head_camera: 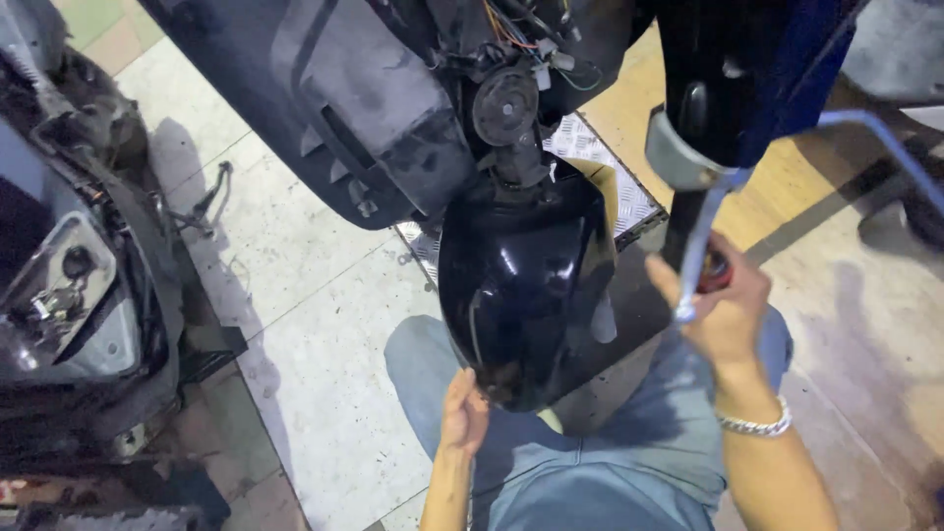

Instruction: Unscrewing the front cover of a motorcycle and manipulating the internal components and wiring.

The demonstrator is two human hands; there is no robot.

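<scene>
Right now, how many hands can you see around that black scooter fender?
2. The left hand touches the lower edge of the black fender. The right hand is to its right, gripping a metal rod and something red, partly hidden.

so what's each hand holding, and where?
Left hand grips the lower edge of the glossy black fender. Right hand holds a small red-topped object; grip point hidden.

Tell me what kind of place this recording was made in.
Probably a scooter repair workshop: a scooter with its front panels off and wiring exposed, a glossy black front fender above a tiled floor, and another opened-up scooter alongside.
</scene>
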